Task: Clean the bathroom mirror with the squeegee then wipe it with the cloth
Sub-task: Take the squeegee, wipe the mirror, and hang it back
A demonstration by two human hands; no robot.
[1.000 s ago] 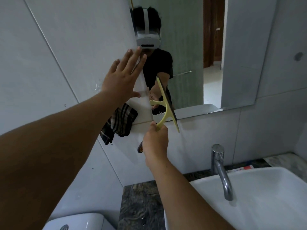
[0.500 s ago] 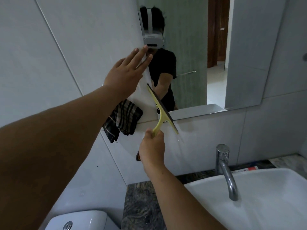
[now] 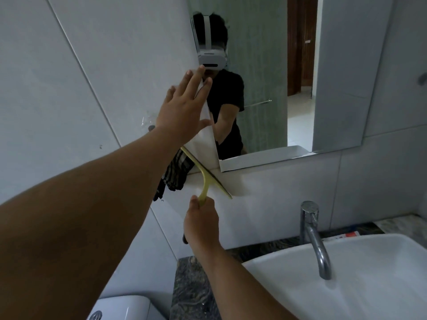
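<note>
The mirror [image 3: 261, 72] hangs on the white tiled wall above the sink. My left hand [image 3: 184, 107] is spread flat against the wall at the mirror's left edge, fingers apart, holding nothing. My right hand [image 3: 201, 221] grips the handle of a yellow squeegee [image 3: 204, 175]. Its blade lies tilted on the wall tiles just below and left of the mirror's lower left corner. A dark checked cloth [image 3: 176, 175] hangs on the wall behind the blade, partly hidden by my left forearm.
A white sink [image 3: 360, 280] with a chrome tap [image 3: 314, 236] sits at lower right on a dark marble counter [image 3: 191, 289]. A white toilet cistern [image 3: 122, 308] is at the bottom left. The mirror reflects a person and an open doorway.
My right hand has drawn the squeegee down and to the left, off the mirror's lower edge onto the tiles. My left hand stayed pressed at the mirror's left edge.
</note>
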